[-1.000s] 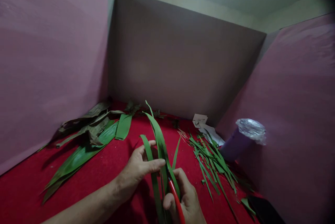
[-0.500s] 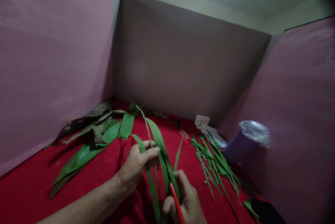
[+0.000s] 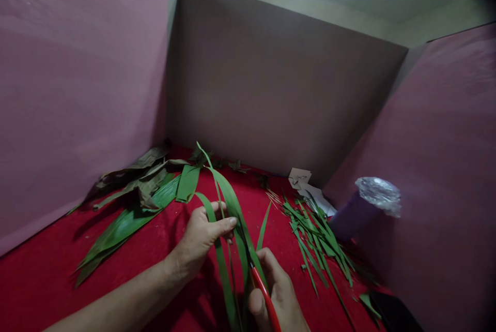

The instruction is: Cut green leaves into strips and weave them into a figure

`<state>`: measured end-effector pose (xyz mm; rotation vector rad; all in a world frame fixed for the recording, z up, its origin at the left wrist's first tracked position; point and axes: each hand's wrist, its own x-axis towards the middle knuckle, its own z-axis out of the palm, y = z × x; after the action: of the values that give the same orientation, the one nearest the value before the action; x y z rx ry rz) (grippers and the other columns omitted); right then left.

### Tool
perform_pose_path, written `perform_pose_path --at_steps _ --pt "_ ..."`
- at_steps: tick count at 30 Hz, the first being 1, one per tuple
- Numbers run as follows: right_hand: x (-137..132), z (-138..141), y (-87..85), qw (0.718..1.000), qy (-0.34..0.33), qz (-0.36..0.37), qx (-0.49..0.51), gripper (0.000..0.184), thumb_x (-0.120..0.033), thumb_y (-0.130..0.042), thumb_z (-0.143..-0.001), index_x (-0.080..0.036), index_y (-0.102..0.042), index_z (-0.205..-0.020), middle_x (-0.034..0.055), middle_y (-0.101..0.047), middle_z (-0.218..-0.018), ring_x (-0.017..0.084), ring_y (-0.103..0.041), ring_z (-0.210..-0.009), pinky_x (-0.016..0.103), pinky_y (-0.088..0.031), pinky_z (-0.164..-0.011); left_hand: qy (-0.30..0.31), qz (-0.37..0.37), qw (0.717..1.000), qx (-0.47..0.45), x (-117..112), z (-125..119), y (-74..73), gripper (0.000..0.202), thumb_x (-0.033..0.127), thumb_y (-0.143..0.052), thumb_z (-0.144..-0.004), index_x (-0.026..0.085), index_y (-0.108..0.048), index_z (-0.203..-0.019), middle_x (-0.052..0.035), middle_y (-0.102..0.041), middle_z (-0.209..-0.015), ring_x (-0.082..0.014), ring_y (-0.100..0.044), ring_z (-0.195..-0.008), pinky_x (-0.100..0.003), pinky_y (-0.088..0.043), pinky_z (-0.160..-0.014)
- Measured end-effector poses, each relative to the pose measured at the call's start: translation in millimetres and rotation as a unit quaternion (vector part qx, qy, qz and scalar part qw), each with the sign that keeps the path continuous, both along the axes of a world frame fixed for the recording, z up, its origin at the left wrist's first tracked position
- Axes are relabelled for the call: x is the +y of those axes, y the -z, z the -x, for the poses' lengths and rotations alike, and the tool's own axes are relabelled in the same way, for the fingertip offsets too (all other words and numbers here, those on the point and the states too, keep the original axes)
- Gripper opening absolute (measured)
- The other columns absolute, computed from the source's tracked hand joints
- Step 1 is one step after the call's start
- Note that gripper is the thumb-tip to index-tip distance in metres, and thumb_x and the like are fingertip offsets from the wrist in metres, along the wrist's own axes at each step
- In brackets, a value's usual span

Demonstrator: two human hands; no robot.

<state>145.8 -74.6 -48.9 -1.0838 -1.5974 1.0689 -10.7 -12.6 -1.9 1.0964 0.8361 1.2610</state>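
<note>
My left hand (image 3: 205, 234) pinches long green leaf strips (image 3: 228, 192) between thumb and fingers. Their narrow tips arch up and away from me, while the lower lengths hang toward the front. In my right hand (image 3: 281, 285) are red-handled scissors (image 3: 265, 296), only partly visible. The dark blades lie along the wide strip below my left thumb, and the leaf hides part of them. A thin green piece (image 3: 264, 226) sticks up beside my right index finger.
On the red cloth (image 3: 163, 249), broad green leaves (image 3: 120, 228) and dry brown leaves (image 3: 135, 171) lie left. Cut green strips (image 3: 318, 239) are piled right, near white papers (image 3: 315, 197) and a purple container (image 3: 352, 215) topped with clear wrap. A black object (image 3: 391, 311) lies front right.
The scissors and my right hand have shifted slightly, and the handle leans a little further right. The leaf tips sit slightly higher in view. My left hand keeps its pinch.
</note>
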Motion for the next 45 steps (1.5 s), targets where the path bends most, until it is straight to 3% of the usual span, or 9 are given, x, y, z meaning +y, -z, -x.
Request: perform_pose_path --at_steps 5,11,17,28,34,38,45 --pt "-0.4 -0.5 -0.2 1.000 -0.002 0.019 0.001 0.064 -0.080 -0.048 -0.059 -0.020 -0.043 -0.081 -0.0057 -0.043 -0.054 0.009 -0.037 -0.047 0.020 -0.032 -0.045 0.021 -0.011 1.000 -0.001 -3.1 0.0 -4.8 0.020 0.017 -0.067 -0.066 0.012 -0.059 -0.083 -0.0002 -0.063 -0.064 -0.0107 -0.054 -0.054 -0.023 -0.046 -0.055" --pt "-2.2 3.2 -3.2 0.999 -0.028 0.026 0.038 0.066 -0.080 -0.048 -0.059 -0.021 -0.042 -0.087 -0.0071 -0.039 -0.056 0.008 -0.031 -0.045 0.020 -0.031 -0.046 0.029 -0.005 0.999 0.013 -3.1 2.4 -2.0 0.020 0.017 -0.066 -0.066 0.012 -0.058 -0.084 0.0007 -0.061 -0.061 -0.0102 -0.052 -0.052 -0.024 -0.046 -0.052" --pt "-1.4 1.1 -5.8 1.000 0.011 -0.009 -0.016 0.063 -0.079 -0.048 -0.060 -0.020 -0.045 -0.081 -0.0049 -0.041 -0.059 0.009 -0.034 -0.050 0.020 -0.032 -0.047 0.045 -0.011 0.999 0.013 -0.8 2.0 -1.0 0.022 0.015 -0.064 -0.065 0.011 -0.059 -0.087 0.0006 -0.060 -0.062 -0.0096 -0.050 -0.052 -0.023 -0.045 -0.049" --pt "-1.1 -1.4 -1.9 1.000 0.005 -0.001 -0.026 0.047 -0.063 -0.057 -0.069 -0.019 -0.043 -0.077 -0.0086 -0.033 -0.056 0.007 -0.025 -0.046 0.019 -0.021 -0.041 0.069 0.002 0.997 0.026 0.2 5.4 -1.8 0.032 0.014 -0.066 -0.063 0.012 -0.061 -0.095 0.0004 -0.062 -0.065 -0.0093 -0.052 -0.053 -0.021 -0.042 -0.050" --pt "3.2 -4.4 7.3 1.000 0.016 -0.005 -0.027 0.056 -0.070 -0.059 -0.060 -0.019 -0.045 -0.078 -0.0091 -0.032 -0.054 0.007 -0.025 -0.048 0.019 -0.023 -0.041 0.077 0.011 0.997 0.027 -2.4 4.3 -3.7 0.035 0.013 -0.067 -0.062 0.013 -0.061 -0.096 0.0010 -0.063 -0.065 -0.0094 -0.052 -0.054 -0.021 -0.042 -0.052" --pt "4.2 -4.2 11.6 1.000 0.014 -0.003 -0.018 0.056 -0.071 -0.058 -0.060 -0.019 -0.045 -0.079 -0.0092 -0.032 -0.054 0.007 -0.025 -0.046 0.018 -0.023 -0.040 0.083 0.009 0.996 0.032 -3.8 4.3 -3.9 0.030 0.013 -0.067 -0.062 0.014 -0.061 -0.091 0.0010 -0.063 -0.068 -0.0103 -0.053 -0.057 -0.022 -0.042 -0.055" --pt "0.6 -2.6 1.5 0.999 0.032 -0.007 -0.017 0.052 -0.068 -0.059 -0.062 -0.020 -0.048 -0.079 -0.0069 -0.039 -0.055 0.008 -0.031 -0.048 0.019 -0.029 -0.043 0.118 0.002 0.992 0.036 -5.7 2.4 -6.3 0.023 0.011 -0.065 -0.061 0.014 -0.060 -0.083 0.0013 -0.060 -0.067 -0.0112 -0.053 -0.058 -0.023 -0.041 -0.055"
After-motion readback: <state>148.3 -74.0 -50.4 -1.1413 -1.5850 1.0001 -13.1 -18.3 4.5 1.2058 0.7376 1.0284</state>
